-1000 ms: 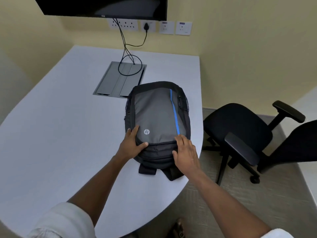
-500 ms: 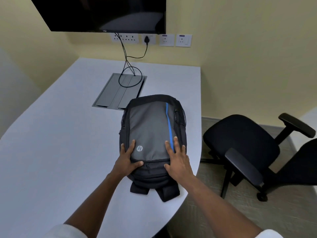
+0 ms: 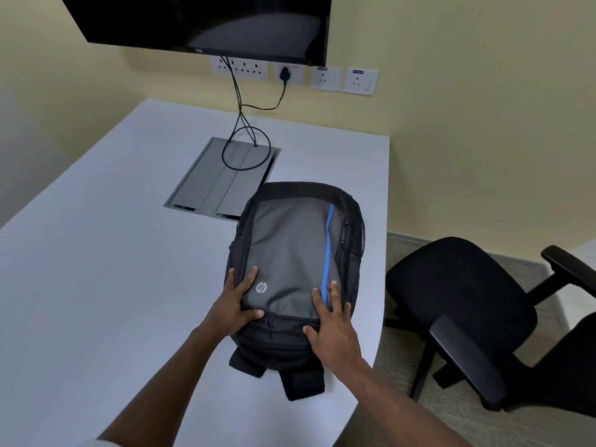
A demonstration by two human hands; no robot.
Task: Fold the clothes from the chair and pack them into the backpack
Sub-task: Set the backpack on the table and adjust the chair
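A grey and black backpack point(image 3: 290, 250) with a blue stripe lies flat and zipped on the white table point(image 3: 106, 285), its straps toward me. My left hand point(image 3: 233, 304) rests on its near left side, thumb under the grey front panel's lower edge, fingers spread on the panel. My right hand point(image 3: 332, 324) lies flat on the near right side, fingers apart across the blue stripe. A black office chair point(image 3: 458, 295) stands to the right of the table with a bare seat. No clothes are visible.
A grey cable hatch point(image 3: 219, 179) is set into the table behind the backpack, with black cables looping up to wall sockets point(image 3: 290, 74). A dark screen point(image 3: 209, 21) hangs on the wall above. The table's rounded edge lies just right of the backpack.
Both hands have slid a little farther up the backpack, and the fingers have spread flat. The view has tilted up slightly; the backpack has barely moved.
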